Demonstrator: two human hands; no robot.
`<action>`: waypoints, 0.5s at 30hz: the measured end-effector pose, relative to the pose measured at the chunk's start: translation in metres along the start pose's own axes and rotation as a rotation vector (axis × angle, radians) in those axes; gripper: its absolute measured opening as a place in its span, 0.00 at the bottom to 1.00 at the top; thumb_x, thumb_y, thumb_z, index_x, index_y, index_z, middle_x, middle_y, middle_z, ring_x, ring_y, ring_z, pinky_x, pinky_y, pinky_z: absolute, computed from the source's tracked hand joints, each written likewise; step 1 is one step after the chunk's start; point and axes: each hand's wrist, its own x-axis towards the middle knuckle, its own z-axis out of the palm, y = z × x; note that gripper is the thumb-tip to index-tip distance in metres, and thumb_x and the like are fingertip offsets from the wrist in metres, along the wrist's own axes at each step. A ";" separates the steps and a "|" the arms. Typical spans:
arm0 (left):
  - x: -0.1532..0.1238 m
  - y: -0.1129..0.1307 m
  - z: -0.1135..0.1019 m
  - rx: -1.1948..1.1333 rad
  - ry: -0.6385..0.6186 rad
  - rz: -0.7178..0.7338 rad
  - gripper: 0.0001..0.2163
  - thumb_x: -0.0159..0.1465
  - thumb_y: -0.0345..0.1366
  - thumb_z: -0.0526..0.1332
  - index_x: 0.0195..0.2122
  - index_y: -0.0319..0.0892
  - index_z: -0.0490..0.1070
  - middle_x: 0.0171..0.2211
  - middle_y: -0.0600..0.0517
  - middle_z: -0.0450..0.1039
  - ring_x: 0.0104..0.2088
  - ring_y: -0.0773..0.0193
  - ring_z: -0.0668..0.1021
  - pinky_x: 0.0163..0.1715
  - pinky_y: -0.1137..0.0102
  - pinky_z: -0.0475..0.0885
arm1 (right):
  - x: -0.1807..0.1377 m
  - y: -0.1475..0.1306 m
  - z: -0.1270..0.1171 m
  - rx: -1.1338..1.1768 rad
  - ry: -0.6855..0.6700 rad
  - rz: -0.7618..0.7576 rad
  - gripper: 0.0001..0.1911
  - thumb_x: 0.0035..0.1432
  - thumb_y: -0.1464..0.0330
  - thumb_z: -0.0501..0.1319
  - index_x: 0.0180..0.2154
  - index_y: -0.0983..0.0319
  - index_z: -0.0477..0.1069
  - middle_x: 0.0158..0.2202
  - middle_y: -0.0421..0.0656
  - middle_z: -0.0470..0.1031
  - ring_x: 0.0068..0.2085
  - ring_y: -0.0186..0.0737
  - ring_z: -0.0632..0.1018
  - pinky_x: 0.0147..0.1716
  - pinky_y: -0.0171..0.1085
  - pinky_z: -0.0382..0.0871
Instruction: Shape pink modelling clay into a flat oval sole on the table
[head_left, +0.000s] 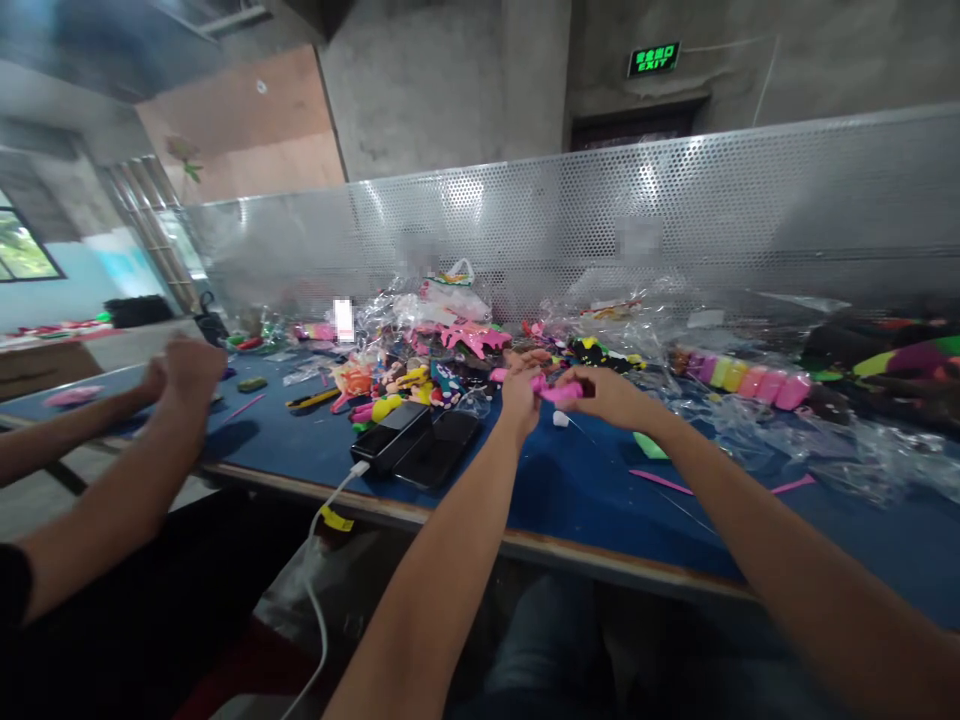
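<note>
Pink piece [564, 391]: in both hands above the worktop [570, 495], its form apparently unfinished
Left hand [521, 388]: fingers clamped round its left part
Right hand [611, 397]: fingers pinching its right end
Colourful figures [416, 380]: heaped just beyond the black phone [437, 450], seemingly complete
Pink tool [660, 481]: lying on the worktop, in neither hand

Table [555, 510] had a blue top, spanning the lower middle | black power bank [388, 440] and black phone [437, 450] lay centre-left | colourful figures [405, 385] crowded behind them | pink stick tool [660, 482], green piece [649, 446] sat right of centre | clear wrappings [817, 450] covered the right
</note>
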 end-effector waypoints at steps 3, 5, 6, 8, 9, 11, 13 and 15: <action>0.000 0.004 0.001 -0.129 -0.024 -0.093 0.05 0.62 0.31 0.57 0.37 0.40 0.72 0.36 0.50 0.75 0.27 0.72 0.75 0.21 0.80 0.67 | 0.028 -0.002 0.007 -0.306 0.262 -0.132 0.13 0.56 0.61 0.61 0.41 0.61 0.75 0.42 0.49 0.71 0.47 0.50 0.71 0.51 0.50 0.63; -0.001 0.007 0.002 -0.208 -0.009 -0.134 0.09 0.66 0.36 0.54 0.38 0.41 0.73 0.33 0.51 0.75 0.26 0.74 0.74 0.21 0.81 0.67 | 0.041 -0.005 0.013 -0.450 0.287 -0.210 0.12 0.57 0.62 0.60 0.41 0.60 0.76 0.46 0.51 0.70 0.51 0.53 0.69 0.54 0.52 0.62; -0.001 0.009 0.002 -0.242 -0.010 -0.156 0.10 0.67 0.38 0.53 0.39 0.41 0.73 0.33 0.52 0.75 0.26 0.75 0.74 0.22 0.82 0.67 | 0.045 -0.007 0.016 -0.491 0.289 -0.238 0.12 0.57 0.63 0.60 0.42 0.61 0.76 0.47 0.51 0.70 0.52 0.53 0.69 0.54 0.53 0.62; -0.003 0.012 0.003 -0.282 -0.050 -0.203 0.13 0.67 0.42 0.54 0.42 0.42 0.73 0.34 0.52 0.76 0.30 0.72 0.77 0.28 0.79 0.71 | 0.049 -0.012 0.022 -0.533 0.307 -0.297 0.15 0.57 0.65 0.59 0.45 0.63 0.74 0.51 0.52 0.69 0.54 0.54 0.68 0.56 0.53 0.61; -0.005 0.014 0.003 -0.291 -0.094 -0.238 0.16 0.67 0.46 0.53 0.44 0.42 0.73 0.36 0.50 0.76 0.34 0.69 0.78 0.33 0.77 0.73 | 0.050 -0.014 0.025 -0.540 0.318 -0.331 0.17 0.57 0.66 0.59 0.48 0.64 0.73 0.53 0.53 0.69 0.55 0.53 0.68 0.57 0.53 0.60; -0.011 0.017 0.005 -0.301 -0.207 -0.331 0.25 0.64 0.56 0.52 0.47 0.40 0.73 0.42 0.46 0.77 0.43 0.59 0.78 0.42 0.67 0.74 | 0.049 -0.017 0.029 -0.524 0.337 -0.391 0.21 0.57 0.67 0.57 0.52 0.65 0.70 0.56 0.52 0.68 0.58 0.52 0.67 0.59 0.52 0.59; -0.017 0.020 0.007 -0.297 -0.302 -0.398 0.33 0.60 0.63 0.49 0.48 0.38 0.72 0.47 0.42 0.75 0.50 0.51 0.75 0.49 0.59 0.71 | 0.049 -0.019 0.031 -0.468 0.336 -0.410 0.21 0.58 0.67 0.55 0.53 0.63 0.70 0.57 0.50 0.70 0.58 0.50 0.68 0.59 0.51 0.60; -0.021 0.021 0.010 -0.280 -0.345 -0.414 0.37 0.57 0.67 0.47 0.48 0.38 0.72 0.50 0.40 0.73 0.53 0.47 0.73 0.51 0.54 0.69 | 0.050 -0.019 0.031 -0.390 0.321 -0.364 0.18 0.60 0.66 0.55 0.50 0.61 0.72 0.52 0.49 0.75 0.54 0.49 0.73 0.55 0.51 0.66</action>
